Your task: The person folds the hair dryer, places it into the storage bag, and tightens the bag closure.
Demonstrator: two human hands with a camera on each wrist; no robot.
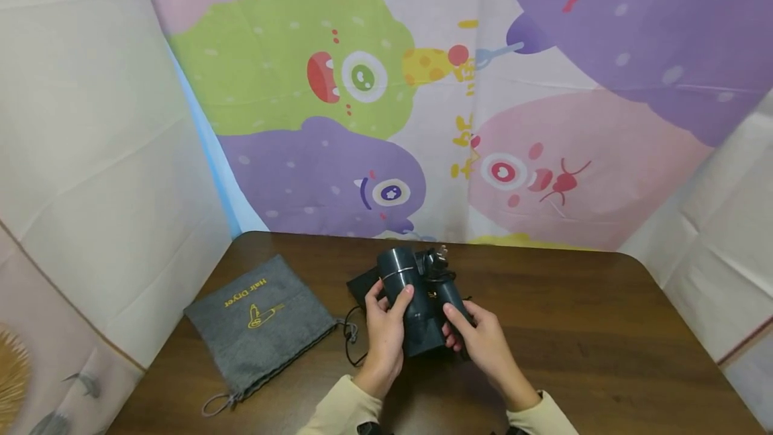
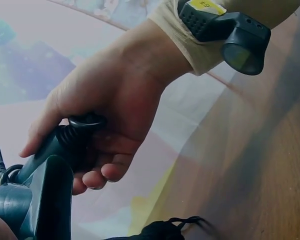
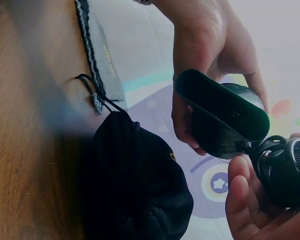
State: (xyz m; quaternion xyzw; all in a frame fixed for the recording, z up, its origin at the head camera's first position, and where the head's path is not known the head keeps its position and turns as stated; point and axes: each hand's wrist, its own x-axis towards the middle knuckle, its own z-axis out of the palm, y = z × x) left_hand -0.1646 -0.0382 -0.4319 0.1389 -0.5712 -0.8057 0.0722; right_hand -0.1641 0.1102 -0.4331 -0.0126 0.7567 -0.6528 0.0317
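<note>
A dark hair dryer (image 1: 417, 301) is held just above the brown table (image 1: 604, 327) near its middle. My left hand (image 1: 386, 327) grips the barrel from the left, thumb across the top. My right hand (image 1: 477, 337) curls round the folded handle (image 1: 453, 301) on the right. In the left wrist view the right hand (image 2: 115, 100) closes on the ribbed end of the handle (image 2: 65, 145). The right wrist view shows the left hand (image 3: 205, 35) wrapped round the dryer body (image 3: 225, 112). The bundled cord and plug (image 1: 437, 257) sit at the dryer's far end.
A grey drawstring bag (image 1: 260, 317) with gold "Hair Dryer" lettering lies flat on the table's left side. A black pouch (image 1: 362, 284) lies under the dryer, also seen as a dark pouch (image 3: 135, 185). Cartoon-printed cloth walls enclose the table.
</note>
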